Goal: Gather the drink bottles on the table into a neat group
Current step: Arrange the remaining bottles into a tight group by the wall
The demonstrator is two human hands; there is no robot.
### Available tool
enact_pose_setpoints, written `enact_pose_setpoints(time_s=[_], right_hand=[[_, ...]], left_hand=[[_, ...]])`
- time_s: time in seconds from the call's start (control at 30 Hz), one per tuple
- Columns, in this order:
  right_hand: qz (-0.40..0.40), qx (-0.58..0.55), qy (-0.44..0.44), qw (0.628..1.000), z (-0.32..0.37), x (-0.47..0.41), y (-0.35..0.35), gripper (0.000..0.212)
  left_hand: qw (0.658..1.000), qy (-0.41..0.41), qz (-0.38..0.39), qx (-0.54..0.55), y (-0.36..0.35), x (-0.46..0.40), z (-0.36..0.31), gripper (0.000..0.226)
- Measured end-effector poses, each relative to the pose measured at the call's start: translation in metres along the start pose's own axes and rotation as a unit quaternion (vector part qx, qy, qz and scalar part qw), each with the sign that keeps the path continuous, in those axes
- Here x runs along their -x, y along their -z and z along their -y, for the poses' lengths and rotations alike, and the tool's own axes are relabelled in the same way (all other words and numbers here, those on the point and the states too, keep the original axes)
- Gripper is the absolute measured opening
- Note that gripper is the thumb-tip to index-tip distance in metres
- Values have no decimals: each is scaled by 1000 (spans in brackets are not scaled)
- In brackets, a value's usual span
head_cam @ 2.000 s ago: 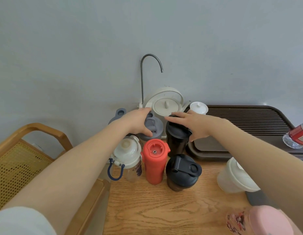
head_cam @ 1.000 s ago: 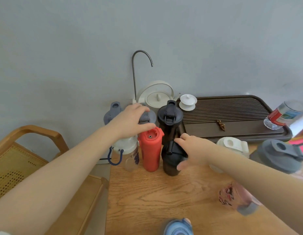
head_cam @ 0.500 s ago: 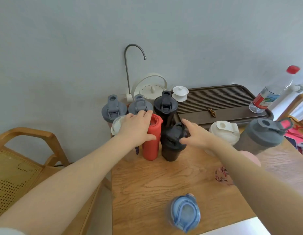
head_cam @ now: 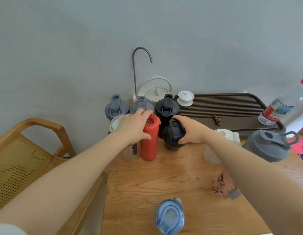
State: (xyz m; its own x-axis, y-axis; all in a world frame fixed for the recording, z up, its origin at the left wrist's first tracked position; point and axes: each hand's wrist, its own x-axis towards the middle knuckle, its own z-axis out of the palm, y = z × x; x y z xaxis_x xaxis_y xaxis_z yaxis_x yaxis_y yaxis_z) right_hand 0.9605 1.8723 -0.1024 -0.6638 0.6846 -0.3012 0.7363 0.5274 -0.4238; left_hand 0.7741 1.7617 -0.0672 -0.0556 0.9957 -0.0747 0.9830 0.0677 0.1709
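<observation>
Left hand (head_cam: 133,128) wraps red bottle (head_cam: 148,141), right hand (head_cam: 192,131) fingers curled over front black bottle (head_cam: 174,135) lid, likely squeezing both into the 12 o'clock cluster; blue bottle (head_cam: 170,216) stray at 6.

red bottle (head_cam: 148,143) | black shaker (head_cam: 173,135) | blue-lidded bottle (head_cam: 170,216) | brown ribbed tray (head_cam: 228,106)

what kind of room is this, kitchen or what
Probably a home tea corner, not a kitchen: a dark slatted tea tray, a white kettle under a gooseneck spout, and a wooden rattan chair.
</observation>
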Motion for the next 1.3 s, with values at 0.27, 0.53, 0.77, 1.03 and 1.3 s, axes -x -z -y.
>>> enact_pose_setpoints(time_s=[0.27, 0.53, 0.77, 1.03, 1.3], right_hand=[[47, -27, 43, 998, -1, 1, -5, 92], [-11, -24, 59, 998, 6, 14, -4, 103], [-80, -44, 168, 982, 70, 13, -1, 85], [-111, 10, 113, 987, 84, 7, -19, 76], [-85, 53, 104, 989, 100, 53, -35, 76]], left_hand=[[999, 24, -3, -30, -5, -2, -4, 86], [997, 61, -41, -19, -4, 10, -8, 103], [966, 241, -35, 88, -4, 36, 25, 109], [968, 197, -41, 149, -11, 40, 35, 92], [988, 99, 1, 115, -20, 103, 36, 90]])
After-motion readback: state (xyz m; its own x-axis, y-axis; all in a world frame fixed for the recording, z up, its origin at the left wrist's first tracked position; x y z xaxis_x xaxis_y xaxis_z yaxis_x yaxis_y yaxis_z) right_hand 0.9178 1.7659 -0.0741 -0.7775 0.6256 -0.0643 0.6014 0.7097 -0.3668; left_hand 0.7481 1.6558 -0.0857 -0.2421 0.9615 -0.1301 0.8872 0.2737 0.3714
